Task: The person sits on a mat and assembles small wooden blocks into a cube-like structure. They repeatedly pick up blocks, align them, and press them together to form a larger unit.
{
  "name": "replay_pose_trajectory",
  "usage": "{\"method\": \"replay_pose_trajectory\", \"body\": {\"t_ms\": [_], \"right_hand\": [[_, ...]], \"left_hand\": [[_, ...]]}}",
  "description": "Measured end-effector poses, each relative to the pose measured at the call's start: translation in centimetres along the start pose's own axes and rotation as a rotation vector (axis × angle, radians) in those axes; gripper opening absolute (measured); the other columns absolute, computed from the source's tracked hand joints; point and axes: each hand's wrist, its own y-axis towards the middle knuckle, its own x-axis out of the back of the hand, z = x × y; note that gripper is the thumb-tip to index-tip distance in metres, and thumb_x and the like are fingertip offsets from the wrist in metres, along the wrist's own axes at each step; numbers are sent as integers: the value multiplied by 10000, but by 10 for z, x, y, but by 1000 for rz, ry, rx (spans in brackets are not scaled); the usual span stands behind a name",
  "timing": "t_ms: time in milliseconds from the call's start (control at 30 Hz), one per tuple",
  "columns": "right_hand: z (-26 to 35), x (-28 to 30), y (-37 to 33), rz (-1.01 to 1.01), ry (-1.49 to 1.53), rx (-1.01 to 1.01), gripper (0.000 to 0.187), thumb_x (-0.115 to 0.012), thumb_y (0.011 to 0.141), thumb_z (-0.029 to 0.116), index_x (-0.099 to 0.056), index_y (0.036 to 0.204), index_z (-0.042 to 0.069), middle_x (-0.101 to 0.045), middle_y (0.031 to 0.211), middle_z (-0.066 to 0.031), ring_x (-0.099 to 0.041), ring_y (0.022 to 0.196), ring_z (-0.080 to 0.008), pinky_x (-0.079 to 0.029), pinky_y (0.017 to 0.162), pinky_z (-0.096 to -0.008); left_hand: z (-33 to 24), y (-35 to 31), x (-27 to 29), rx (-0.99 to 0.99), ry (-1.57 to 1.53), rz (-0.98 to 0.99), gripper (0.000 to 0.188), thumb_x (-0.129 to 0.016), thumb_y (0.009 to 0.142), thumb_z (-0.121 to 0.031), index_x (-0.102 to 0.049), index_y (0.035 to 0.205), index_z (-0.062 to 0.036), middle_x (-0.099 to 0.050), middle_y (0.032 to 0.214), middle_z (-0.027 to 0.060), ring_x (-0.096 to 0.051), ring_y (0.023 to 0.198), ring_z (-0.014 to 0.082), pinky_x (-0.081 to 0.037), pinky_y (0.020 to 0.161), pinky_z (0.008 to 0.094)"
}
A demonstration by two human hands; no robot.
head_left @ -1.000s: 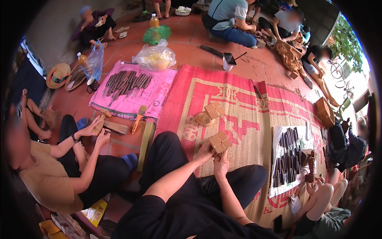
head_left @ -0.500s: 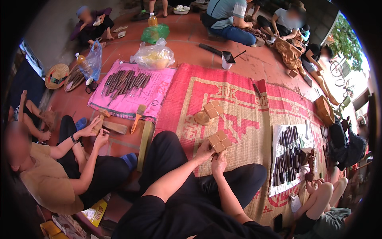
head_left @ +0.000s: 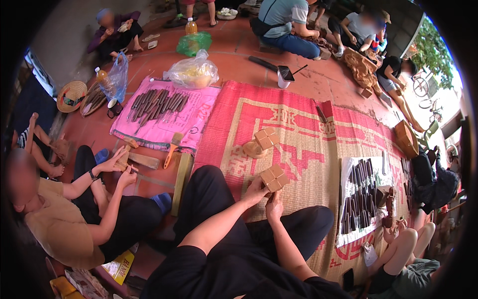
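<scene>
A square brown wooden block [head_left: 274,178], grooved with a cross on its top face, is held up over the mat in front of me. My left hand [head_left: 255,192] grips its left side, fingers closed around the edge. Just below the block, my right hand [head_left: 274,207] is closed near its lower edge; whatever sits in those fingers is hidden. Beyond them, a similar grooved block [head_left: 267,137] rests on the mat beside a rounded pale wooden piece [head_left: 255,149].
A red and straw woven mat [head_left: 303,192] spreads ahead. Rows of dark-handled tools lie on a white sheet [head_left: 343,238] at right and a pink sheet [head_left: 199,99] at left. A brush [head_left: 173,149] lies near a wooden beam [head_left: 183,179]. A co-worker [head_left: 64,219] sits close at left.
The block has tilted slightly and shifted a little in my grip, while both hands stay nearly in place. The co-worker at left has moved their hands slightly.
</scene>
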Motion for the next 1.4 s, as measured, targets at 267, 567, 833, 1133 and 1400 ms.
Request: {"method": "replay_pose_trajectory", "body": {"t_ms": [267,567,833,1133,1400], "right_hand": [[19,30,9,-83,197,36,315,-498,771,116,-488,1086,121,-597,641,-179,-583,604,-383,-443,557,-481],[-21,21,23,158,-12,99,430,-502,816,160,-414,1237,157,-599,679,-234,-597,634,-397,-462,567,-504],[-7,35,23,179,-190,168,175,-534,782,173,-558,923,71,-617,684,-185,-613,630,-350,-475,573,-456],[-32,38,42,232,-251,42,428,-429,829,113,-400,1253,163,-609,689,-226,-616,647,-378,-475,577,-473],[-22,22,31,113,-172,215,210,-476,814,146,-594,987,120,-609,663,-192,-620,630,-349,-483,563,-447]], "left_hand": [[1,-1,1,62,-108,27,521,-648,808,-327,-426,1186,-45,-505,1017,33,-504,888,110,-439,769,262],[-16,-3,-4,65,-116,56,575,-643,800,-367,-408,1215,-46,-499,1040,49,-499,961,145,-431,821,296],[7,1,1,12,-12,46,554,-642,799,-375,-447,1193,-37,-469,1118,62,-467,1039,169,-377,896,317],[18,5,8,-19,134,89,668,-613,807,-404,-293,1281,-59,-416,1227,60,-418,1130,148,-368,945,318],[5,0,4,69,8,60,568,-638,801,-372,-419,1222,-58,-441,1161,69,-440,1080,174,-366,908,308]]}}
